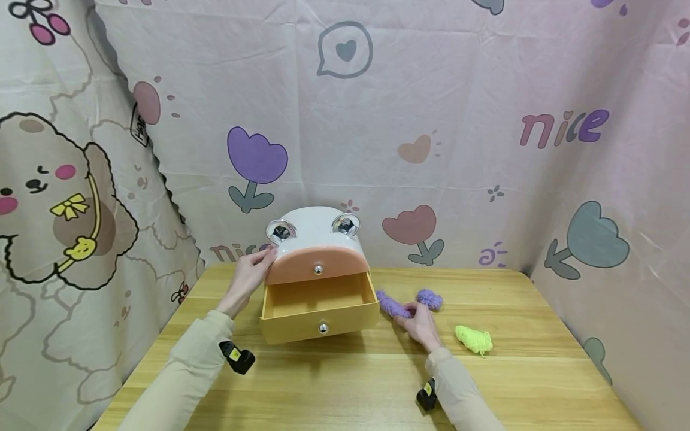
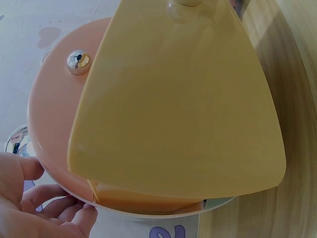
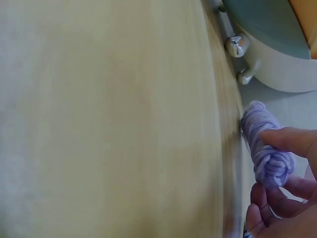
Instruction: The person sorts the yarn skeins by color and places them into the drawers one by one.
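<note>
A white desktop drawer box (image 1: 318, 230) with shiny eye-shaped trims stands at the back of the table. Its pink upper drawer (image 1: 302, 263) is pushed in, while the yellow lower drawer (image 1: 302, 329) is pulled out and shows its inner floor. My left hand (image 1: 249, 278) grips the box's left side by the pink front; in the left wrist view, the thumb and curled fingers touch its edge. To the right of the box, my right hand (image 1: 420, 326) pinches a purple yarn skein (image 3: 265, 144) between thumb and fingers.
Another purple yarn skein (image 1: 429, 299) lies just behind my right hand. A neon yellow skein (image 1: 474, 339) rests farther right on the wooden table (image 1: 334, 389). Printed cloth (image 1: 345, 120) hangs behind and along both sides.
</note>
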A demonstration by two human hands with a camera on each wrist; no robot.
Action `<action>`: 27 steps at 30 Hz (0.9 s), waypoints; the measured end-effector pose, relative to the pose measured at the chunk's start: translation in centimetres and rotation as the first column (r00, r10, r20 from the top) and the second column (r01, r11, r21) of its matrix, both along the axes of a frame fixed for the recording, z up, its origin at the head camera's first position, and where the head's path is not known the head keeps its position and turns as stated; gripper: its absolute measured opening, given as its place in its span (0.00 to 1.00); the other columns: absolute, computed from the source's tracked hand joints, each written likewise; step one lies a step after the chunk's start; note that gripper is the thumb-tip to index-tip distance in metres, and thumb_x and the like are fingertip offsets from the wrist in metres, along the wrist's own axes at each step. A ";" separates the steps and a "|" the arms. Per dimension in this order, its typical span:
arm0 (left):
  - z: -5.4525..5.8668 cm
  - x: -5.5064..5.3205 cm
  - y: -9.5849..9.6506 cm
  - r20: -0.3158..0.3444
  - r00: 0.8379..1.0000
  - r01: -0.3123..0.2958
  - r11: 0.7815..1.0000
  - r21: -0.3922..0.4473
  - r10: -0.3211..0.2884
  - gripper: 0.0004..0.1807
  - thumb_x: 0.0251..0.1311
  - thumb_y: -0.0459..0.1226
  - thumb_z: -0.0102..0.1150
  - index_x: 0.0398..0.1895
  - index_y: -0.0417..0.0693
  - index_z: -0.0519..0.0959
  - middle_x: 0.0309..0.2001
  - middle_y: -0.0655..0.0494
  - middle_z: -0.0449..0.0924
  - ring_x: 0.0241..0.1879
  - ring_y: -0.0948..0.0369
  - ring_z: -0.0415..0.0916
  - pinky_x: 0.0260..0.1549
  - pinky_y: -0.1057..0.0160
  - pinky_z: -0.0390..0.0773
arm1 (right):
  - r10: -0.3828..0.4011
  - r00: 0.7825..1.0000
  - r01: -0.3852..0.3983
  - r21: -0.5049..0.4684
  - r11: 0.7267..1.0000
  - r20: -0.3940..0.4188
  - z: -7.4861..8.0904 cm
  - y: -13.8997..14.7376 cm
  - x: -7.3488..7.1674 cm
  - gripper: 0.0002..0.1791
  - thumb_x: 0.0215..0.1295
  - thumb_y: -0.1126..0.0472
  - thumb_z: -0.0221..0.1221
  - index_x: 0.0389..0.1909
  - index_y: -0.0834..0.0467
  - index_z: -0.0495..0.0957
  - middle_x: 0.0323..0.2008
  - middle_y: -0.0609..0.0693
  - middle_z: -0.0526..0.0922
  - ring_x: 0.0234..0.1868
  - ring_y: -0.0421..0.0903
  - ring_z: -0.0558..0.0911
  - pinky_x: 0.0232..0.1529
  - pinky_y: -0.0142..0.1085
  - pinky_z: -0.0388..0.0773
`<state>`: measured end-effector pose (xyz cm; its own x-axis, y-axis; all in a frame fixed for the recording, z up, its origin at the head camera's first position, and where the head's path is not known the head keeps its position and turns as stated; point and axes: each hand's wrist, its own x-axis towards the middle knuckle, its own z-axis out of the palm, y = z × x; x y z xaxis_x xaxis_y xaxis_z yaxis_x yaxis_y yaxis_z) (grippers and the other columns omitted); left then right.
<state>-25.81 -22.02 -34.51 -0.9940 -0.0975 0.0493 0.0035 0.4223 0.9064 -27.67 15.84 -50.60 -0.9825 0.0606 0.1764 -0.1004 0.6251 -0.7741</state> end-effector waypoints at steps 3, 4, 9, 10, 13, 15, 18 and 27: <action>0.0 0.0 0.0 0.001 1.000 0.001 1.000 0.000 -0.001 0.31 0.77 0.47 0.45 0.74 0.38 0.62 0.77 0.44 0.58 0.79 0.44 0.51 0.78 0.46 0.56 | 0.003 1.000 -0.003 -0.015 1.000 -0.006 0.1 0.1 0.2 0.15 0.53 0.65 0.72 0.41 0.66 0.84 0.41 0.61 0.88 0.43 0.53 0.84 0.49 0.45 0.80; 0.1 0.1 0.0 0.001 1.000 0.001 1.000 0.000 -0.001 0.31 0.77 0.47 0.45 0.74 0.38 0.62 0.77 0.44 0.58 0.79 0.44 0.51 0.78 0.46 0.56 | 0.003 1.000 -0.004 -0.019 1.000 -0.008 0.1 0.1 0.3 0.15 0.53 0.65 0.71 0.42 0.67 0.84 0.41 0.61 0.88 0.44 0.53 0.84 0.50 0.46 0.81; 0.0 0.1 0.1 -0.002 1.000 0.003 1.000 -0.008 -0.003 0.31 0.77 0.48 0.46 0.74 0.38 0.62 0.77 0.44 0.58 0.79 0.44 0.51 0.78 0.46 0.56 | -0.001 1.000 0.001 -0.028 1.000 -0.013 0.4 0.1 0.7 0.15 0.55 0.65 0.70 0.43 0.66 0.84 0.43 0.61 0.88 0.46 0.54 0.84 0.53 0.49 0.81; 0.0 0.1 0.1 -0.002 1.000 0.003 1.000 -0.010 -0.003 0.31 0.77 0.48 0.46 0.74 0.38 0.62 0.77 0.44 0.58 0.79 0.43 0.51 0.78 0.46 0.56 | -0.002 1.000 0.001 -0.032 0.999 -0.013 0.5 0.1 0.8 0.15 0.55 0.65 0.70 0.43 0.66 0.84 0.43 0.61 0.88 0.46 0.54 0.84 0.53 0.48 0.81; 0.0 0.1 0.1 -0.005 1.000 0.004 1.000 -0.008 -0.004 0.31 0.77 0.48 0.45 0.74 0.38 0.62 0.77 0.44 0.58 0.79 0.43 0.51 0.78 0.46 0.56 | 0.001 1.000 -0.002 -0.049 0.999 -0.015 0.8 0.1 1.1 0.15 0.56 0.65 0.70 0.44 0.67 0.84 0.43 0.61 0.87 0.45 0.53 0.84 0.51 0.46 0.81; 0.0 0.1 0.1 -0.004 1.000 0.004 1.000 -0.010 -0.004 0.31 0.77 0.48 0.45 0.74 0.38 0.62 0.77 0.44 0.58 0.79 0.44 0.51 0.78 0.46 0.56 | 0.003 1.000 -0.004 -0.064 0.998 -0.015 1.0 0.1 1.4 0.15 0.56 0.65 0.69 0.44 0.67 0.84 0.42 0.61 0.87 0.44 0.52 0.83 0.50 0.44 0.81; 0.1 0.2 0.1 -0.006 1.000 0.003 1.000 -0.010 -0.003 0.31 0.77 0.48 0.45 0.74 0.38 0.62 0.77 0.44 0.58 0.79 0.44 0.51 0.78 0.46 0.56 | 0.002 1.000 -0.003 -0.088 0.996 -0.013 1.4 0.2 1.6 0.16 0.57 0.66 0.69 0.45 0.67 0.84 0.42 0.61 0.87 0.44 0.51 0.83 0.50 0.43 0.82; 0.2 0.3 0.1 -0.012 1.000 0.008 1.000 -0.007 -0.008 0.30 0.77 0.47 0.45 0.74 0.37 0.63 0.77 0.43 0.58 0.79 0.44 0.52 0.78 0.46 0.57 | 0.006 1.000 -0.008 -0.147 0.989 -0.016 2.8 0.1 2.5 0.18 0.56 0.64 0.71 0.46 0.68 0.83 0.41 0.61 0.87 0.41 0.48 0.83 0.46 0.36 0.81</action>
<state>-25.52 -21.94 -34.33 -0.9941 -0.0892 0.0616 0.0174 0.4289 0.9032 -25.17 15.95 -47.76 -0.9802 0.0797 0.1811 -0.1171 0.5040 -0.8557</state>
